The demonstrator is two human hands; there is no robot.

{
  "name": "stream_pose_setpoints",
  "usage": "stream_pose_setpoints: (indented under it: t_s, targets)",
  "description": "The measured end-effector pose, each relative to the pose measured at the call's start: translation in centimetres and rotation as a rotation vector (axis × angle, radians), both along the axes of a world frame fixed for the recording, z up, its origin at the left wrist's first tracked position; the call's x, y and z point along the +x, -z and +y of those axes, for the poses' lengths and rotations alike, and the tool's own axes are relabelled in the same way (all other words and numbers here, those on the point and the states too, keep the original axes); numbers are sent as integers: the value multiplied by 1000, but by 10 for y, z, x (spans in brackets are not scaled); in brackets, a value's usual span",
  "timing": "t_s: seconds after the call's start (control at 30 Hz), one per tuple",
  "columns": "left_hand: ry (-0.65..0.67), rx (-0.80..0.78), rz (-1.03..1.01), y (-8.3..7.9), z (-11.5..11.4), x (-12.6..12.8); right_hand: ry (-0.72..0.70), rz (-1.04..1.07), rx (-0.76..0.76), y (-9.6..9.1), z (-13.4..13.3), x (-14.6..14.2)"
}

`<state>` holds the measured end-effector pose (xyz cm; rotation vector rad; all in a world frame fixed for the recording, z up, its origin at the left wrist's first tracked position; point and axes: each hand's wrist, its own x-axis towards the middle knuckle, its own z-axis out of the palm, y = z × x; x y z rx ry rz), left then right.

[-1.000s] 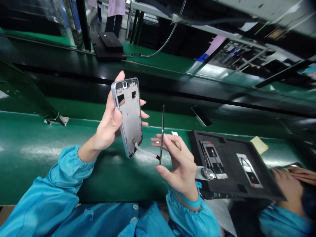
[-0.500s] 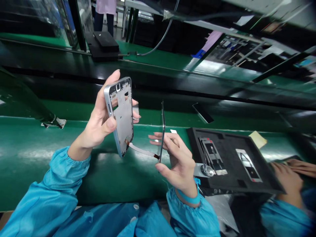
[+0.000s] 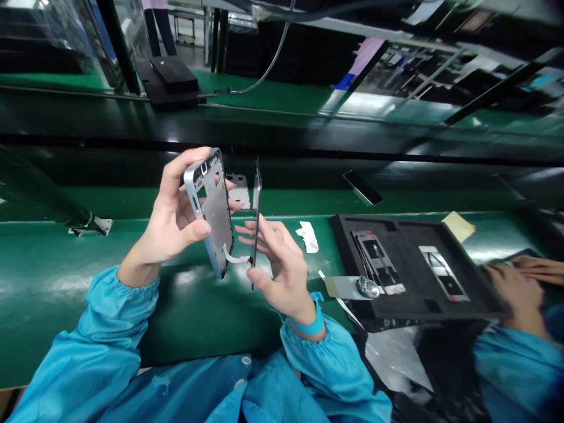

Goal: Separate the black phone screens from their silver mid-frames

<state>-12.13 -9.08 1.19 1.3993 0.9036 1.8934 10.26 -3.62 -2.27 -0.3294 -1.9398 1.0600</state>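
Observation:
My left hand (image 3: 170, 214) is closed around the edges of a phone frame (image 3: 215, 208), a pale blue housing with a grey metal plate inside, held upright over the green bench. My right hand (image 3: 282, 258) grips a thin dark phone screen (image 3: 257, 217), seen nearly edge-on, between thumb and fingers. From the lower part of the frame a white ribbon cable (image 3: 235, 257) bends across to the lower end of the screen. The two parts stand a small gap apart. Behind them lies another metal phone frame plate (image 3: 239, 189), partly hidden by my left fingers.
A black foam tray (image 3: 414, 235) with several phone parts stands at the right, a round metal object (image 3: 368, 286) at its near left edge. Torn white paper (image 3: 309, 236) and a dark phone (image 3: 362, 187) lie nearby. At far right are another person's hands (image 3: 517, 294).
My right hand has brought the screen left, closer to the frame, and the ribbon cable now bends more. The frame sits slightly lower. Torn paper beside the tray has come into view.

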Motion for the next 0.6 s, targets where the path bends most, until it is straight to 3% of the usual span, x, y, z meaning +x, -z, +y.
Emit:
stream_pose_setpoints:
  t_s: [0.17,0.33,0.47,0.6]
  targets:
    - [76,25,-47,-3,5,-9,-91,60,-93,5,-1,9]
    - [31,43,19,-4,7,-12,-69,-43,13,-3,1,22]
    - [-8,44,155,-1,3,-6,-40,-51,19,-1,-3,6]
    - [-53,-67,118,-1,4,1,-20,31,-80,10,-13,-12]
